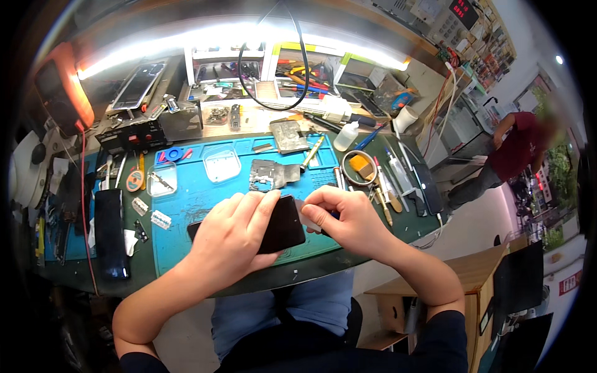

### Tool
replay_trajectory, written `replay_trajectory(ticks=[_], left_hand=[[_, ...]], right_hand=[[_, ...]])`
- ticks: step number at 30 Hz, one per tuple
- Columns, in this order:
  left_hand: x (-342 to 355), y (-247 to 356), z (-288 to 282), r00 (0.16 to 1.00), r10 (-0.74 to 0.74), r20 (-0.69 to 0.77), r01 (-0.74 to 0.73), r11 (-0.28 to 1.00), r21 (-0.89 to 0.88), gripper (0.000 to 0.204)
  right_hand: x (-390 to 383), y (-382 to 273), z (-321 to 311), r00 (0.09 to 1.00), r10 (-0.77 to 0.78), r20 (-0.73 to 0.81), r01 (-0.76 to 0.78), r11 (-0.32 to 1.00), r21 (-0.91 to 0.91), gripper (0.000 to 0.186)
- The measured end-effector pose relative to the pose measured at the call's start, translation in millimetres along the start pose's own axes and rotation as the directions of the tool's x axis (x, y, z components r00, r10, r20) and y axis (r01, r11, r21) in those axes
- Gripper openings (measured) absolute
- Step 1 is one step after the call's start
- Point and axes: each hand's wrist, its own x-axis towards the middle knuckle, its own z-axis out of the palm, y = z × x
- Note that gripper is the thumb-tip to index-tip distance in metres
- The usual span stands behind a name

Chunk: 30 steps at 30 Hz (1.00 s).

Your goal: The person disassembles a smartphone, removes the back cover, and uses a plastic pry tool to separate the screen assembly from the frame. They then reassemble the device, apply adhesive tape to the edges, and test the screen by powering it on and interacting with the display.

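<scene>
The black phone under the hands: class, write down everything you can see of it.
The black phone is a flat, dark, glossy slab with rounded corners, lying face-down or screen-dark on the blue work mat; which face shows cannot be told. The left hand lies over its left part, fingers spread across the top. The right hand pinches a thin, pale card against its right edge. Only its middle and one left corner show.

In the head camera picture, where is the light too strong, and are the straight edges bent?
Head view: the lamp strip over the bench is blown out to white; the bench edge curves from fisheye distortion; the corners are black; the left hand, the right hand and the black phone are evenly lit and fairly sharp.
</scene>
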Motion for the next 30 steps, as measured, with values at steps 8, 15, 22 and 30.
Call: replay_trajectory(ticks=[8,15,22,30], left_hand=[[4,-20,-29,0.88,-0.219,0.421,0.325,0.925,-0.197,0.078],[-2,-30,-20,0.866,-0.218,0.449,0.338,0.918,-0.205,0.076],[-3,-30,-23,0.86,-0.183,0.477,0.305,0.932,-0.194,0.078],[-4,-37,-19,0.884,-0.111,0.454,0.228,0.951,-0.211,0.076]], right_hand=[[64,86,-80,0.784,-0.316,-0.534,-0.14,0.748,-0.648,0.068],[85,102,-78,0.807,-0.345,-0.48,0.111,0.886,-0.451,0.051],[36,19,-34,0.786,-0.605,0.13,0.498,0.493,-0.713,0.056],[41,15,-19,0.677,-0.655,0.335,0.562,0.167,-0.81,0.039]])
